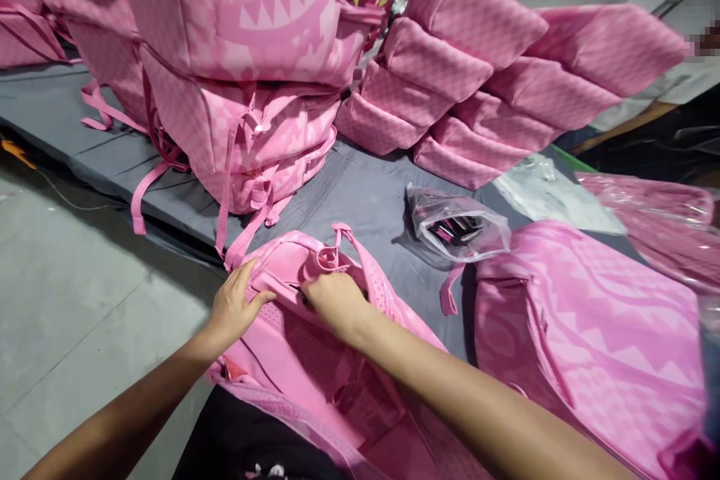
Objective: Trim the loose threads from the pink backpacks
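Note:
A pink backpack (pixel 315 360) lies unzipped in front of me, its inside facing up and its lower part against my body. My left hand (pixel 239 304) grips the backpack's upper left edge, thumb on the inner side and fingers behind it. Inside the upper opening, my right hand (pixel 336 304) is closed, knuckles up. A small dark bit shows by its fingertips, but what they hold is hidden. A pink strap (pixel 368 262) loops up just beyond the right hand.
Stacked pink backpacks (pixel 270 37) stand at the back left, straps hanging over the table edge. More are piled (pixel 439 67) at the back right. A clear plastic bag (pixel 450 221) with dark items lies on the grey table (pixel 349 187). Another backpack (pixel 607 330) lies at right.

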Demonstrator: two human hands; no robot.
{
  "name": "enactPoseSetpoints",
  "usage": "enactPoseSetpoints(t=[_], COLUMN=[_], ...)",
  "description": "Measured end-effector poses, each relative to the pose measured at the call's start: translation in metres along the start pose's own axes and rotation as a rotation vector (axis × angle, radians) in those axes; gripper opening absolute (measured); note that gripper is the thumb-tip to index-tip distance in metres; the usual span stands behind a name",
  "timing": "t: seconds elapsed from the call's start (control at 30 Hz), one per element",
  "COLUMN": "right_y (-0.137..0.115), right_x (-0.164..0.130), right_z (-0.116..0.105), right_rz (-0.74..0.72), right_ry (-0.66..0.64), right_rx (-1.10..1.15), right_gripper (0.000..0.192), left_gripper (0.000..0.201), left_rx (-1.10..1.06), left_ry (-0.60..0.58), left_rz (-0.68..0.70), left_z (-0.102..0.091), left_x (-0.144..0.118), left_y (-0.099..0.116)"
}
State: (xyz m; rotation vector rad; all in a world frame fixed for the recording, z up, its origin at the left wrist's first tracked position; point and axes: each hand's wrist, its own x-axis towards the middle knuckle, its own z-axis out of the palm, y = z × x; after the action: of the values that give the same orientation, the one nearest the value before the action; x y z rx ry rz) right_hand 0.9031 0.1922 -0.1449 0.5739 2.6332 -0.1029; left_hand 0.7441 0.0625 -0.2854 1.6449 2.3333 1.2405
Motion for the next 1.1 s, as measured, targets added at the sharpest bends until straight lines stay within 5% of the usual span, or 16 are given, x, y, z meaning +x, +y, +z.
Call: enactPoseSetpoints(t=[0.13, 0.23, 0.4, 0.63, 1.1], right_y=[-0.002, -0.007, -0.010, -0.016, -0.025], right_x=[0.006, 0.026, 0.049, 0.050, 0.043], right_z=[-0.002, 0.000, 0.003, -0.002, 0.002], right_rz=[0.036, -0.075, -0.140, 0.108, 0.128], right_ry=[0.176, 0.276, 0.250, 0.281, 0.381], right_rx=[0.103, 0.289, 0.252, 0.325, 0.313], right_gripper=[0.026, 0.022, 0.020, 0.027, 0.030], left_gripper=[0.057, 0.057, 0.058, 0.059, 0.054], left_rx=[0.021, 0.002, -0.008, -0.010, 0.014], left_ry=[0.027, 0.027, 0.015, 0.014, 0.035], left_rz=[0.028, 0.050, 0.023, 0.028, 0.038], left_z=[0.003, 0.004, 0.007, 0.012, 0.015], left_x=[-0.001, 0.000, 0.002, 0.004, 0.001], left_y=[-0.003, -0.008, -0.018, -0.018, -0.016])
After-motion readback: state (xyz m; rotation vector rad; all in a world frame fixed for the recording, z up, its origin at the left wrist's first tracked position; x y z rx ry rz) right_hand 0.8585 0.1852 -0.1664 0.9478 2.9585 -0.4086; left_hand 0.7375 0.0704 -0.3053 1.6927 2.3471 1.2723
